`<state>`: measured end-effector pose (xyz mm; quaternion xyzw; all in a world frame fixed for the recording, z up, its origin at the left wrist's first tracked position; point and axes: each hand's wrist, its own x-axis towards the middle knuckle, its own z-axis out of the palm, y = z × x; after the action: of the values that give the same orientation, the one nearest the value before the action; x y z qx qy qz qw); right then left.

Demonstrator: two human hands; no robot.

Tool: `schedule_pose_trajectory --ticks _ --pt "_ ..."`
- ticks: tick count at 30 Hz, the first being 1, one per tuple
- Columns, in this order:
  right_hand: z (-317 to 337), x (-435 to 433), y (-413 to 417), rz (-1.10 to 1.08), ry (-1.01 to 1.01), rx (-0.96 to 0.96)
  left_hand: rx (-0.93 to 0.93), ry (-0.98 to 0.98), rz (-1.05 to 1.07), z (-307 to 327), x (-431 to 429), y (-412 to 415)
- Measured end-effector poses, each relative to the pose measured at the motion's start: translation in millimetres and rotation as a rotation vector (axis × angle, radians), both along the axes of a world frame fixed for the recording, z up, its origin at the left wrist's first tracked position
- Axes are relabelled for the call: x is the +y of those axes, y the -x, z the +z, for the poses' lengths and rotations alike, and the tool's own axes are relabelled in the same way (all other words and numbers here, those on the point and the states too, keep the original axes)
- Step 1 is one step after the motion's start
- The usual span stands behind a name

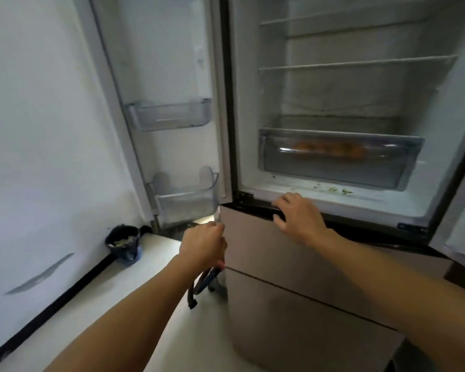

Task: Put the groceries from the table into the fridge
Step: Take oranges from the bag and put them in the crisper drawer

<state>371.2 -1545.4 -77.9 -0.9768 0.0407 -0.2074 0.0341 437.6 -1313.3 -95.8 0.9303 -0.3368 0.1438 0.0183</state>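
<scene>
While the fridge [346, 103] stands open before me, my right hand [298, 218] rests spread on the top edge of the drawer front [266, 237], fingers curled over it and holding nothing else. My left hand [203, 244] is closed at the corner of this drawer; dark straps [202, 283] hang under it, but I cannot tell if I hold them. No groceries and no table are in view. I judge that most work remains: two wire shelves are bare, two door bins [169, 114] are empty, and only one crisper box [338, 157] holds something orange.
</scene>
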Motion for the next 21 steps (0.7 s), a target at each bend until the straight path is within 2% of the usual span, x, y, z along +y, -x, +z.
schedule_pose_trajectory --ticks 4,9,14,21 --pt "3 96 -3 0.157 0.055 0.038 0.026 0.007 0.206 -1 108 39" --pt "1 235 5 0.374 -0.002 0.065 0.052 -0.002 0.455 -4 251 96" --pt "4 386 36 0.600 0.019 0.017 0.059 -0.029 0.657 -6 393 175" --pt "-8 625 110 0.869 -0.029 0.044 0.090 -0.056 0.896 4 602 315"
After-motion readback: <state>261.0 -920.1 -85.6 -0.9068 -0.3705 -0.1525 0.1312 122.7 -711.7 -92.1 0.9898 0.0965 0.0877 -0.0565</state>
